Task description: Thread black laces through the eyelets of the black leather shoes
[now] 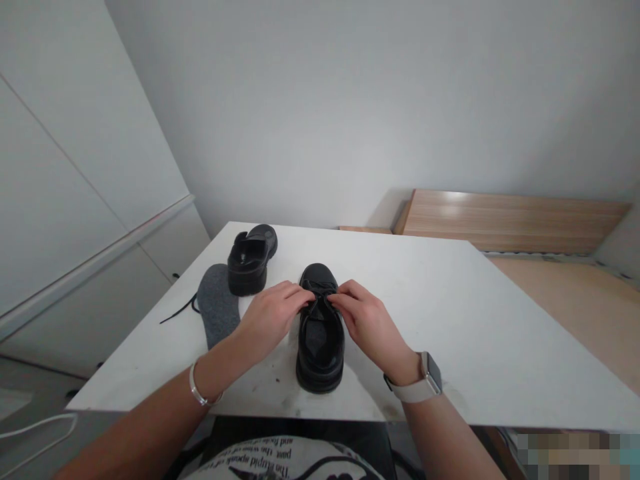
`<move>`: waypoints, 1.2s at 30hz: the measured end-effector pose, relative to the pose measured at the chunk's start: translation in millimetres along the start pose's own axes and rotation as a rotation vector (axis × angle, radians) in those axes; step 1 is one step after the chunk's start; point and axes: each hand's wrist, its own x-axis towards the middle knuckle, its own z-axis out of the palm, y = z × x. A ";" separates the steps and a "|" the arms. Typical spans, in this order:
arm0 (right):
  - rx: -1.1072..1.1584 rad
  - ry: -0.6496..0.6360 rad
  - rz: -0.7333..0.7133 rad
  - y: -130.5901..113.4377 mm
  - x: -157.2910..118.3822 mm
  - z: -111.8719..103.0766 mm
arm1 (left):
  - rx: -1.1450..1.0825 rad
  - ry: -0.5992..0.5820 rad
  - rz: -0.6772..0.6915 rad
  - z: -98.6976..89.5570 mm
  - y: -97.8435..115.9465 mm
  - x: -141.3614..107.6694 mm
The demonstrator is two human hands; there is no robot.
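A black shoe stands upright on the white table, its toe pointing away from me and its opening towards me. From the left, my left hand pinches the black lace over the shoe's tongue. My right hand has its fingertips closed on the lace from the other side. Between them the lace looks crossed or looped, but its exact form is too small to tell. A silver bracelet circles my left wrist, and a watch is on my right.
Another black shoe lies at the back left, beside a grey insole and a loose black lace. The white table reaches to the wall. Behind it on the right is a wooden board. White cabinets stand left.
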 end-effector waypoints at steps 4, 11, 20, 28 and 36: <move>-0.033 -0.059 0.021 -8.8 -1.8 -2.2 | -0.038 -0.001 -0.053 -0.9 10.1 -1.0; -0.175 -0.185 0.042 -23.6 -1.2 -6.4 | -0.045 -0.113 -0.165 -2.8 22.6 1.5; -0.319 -0.141 0.071 -27.1 3.8 -2.4 | -0.016 -0.117 -0.217 -0.6 22.8 8.2; -0.295 -0.066 0.044 -25.7 4.5 1.9 | -0.059 -0.067 -0.172 -4.8 23.2 16.1; 0.511 0.312 0.222 -34.0 10.1 -5.4 | -0.381 0.266 -0.151 -22.8 28.2 26.6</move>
